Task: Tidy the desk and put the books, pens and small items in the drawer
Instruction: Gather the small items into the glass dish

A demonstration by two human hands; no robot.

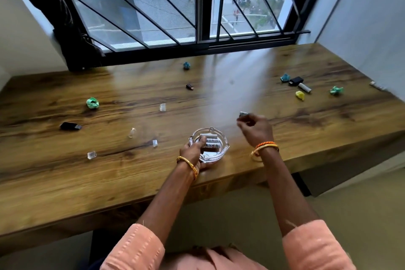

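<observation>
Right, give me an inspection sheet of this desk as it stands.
Surface: wooden desk, bare grain, under a barred window.
Job's things: glass dish near the front edge with batteries inside; black USB stick at left; small dark stick; black stick and battery at right.
Clutter: crumpled paper balls, e.g. green; clear caps.
Hands: left hand holds the dish; right hand pinches a small silver item.
Cables: nothing seen.
Surroundings: white walls, street outside.

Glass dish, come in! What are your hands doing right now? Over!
Left hand grips glass dish, batteries inside. Right hand pinches small grey item. Paper balls, clear caps, USB sticks scattered on desk.
</observation>
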